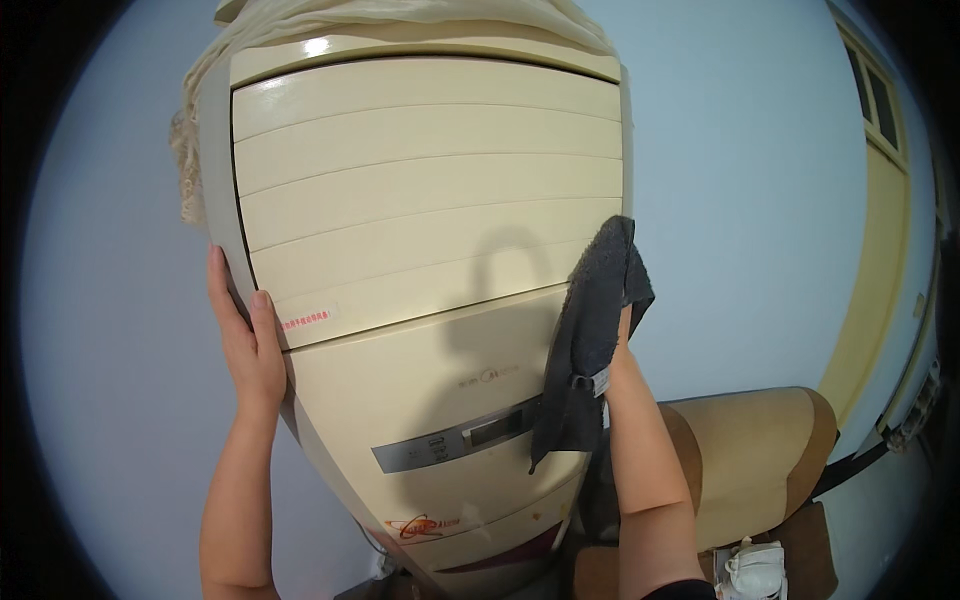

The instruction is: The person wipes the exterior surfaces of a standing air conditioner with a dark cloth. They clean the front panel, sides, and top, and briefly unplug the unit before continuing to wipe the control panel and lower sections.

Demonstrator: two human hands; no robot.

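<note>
A tall cream floor-standing air conditioner with horizontal louvres fills the middle of the view. My left hand rests against its grey left side, thumb on the front edge and fingers stretched out, holding nothing. At the opposite edge, my right hand presses a dark grey cleaning cloth to the unit. Most of that hand's fingers are hidden by the cloth, which hangs down over the front and partly covers the right end of the grey control panel.
A cream lace-edged cover is bunched on top of the unit. Lower right stand a tan and brown padded seat and a white item. Blue walls flank the unit; a yellowish door stands at far right.
</note>
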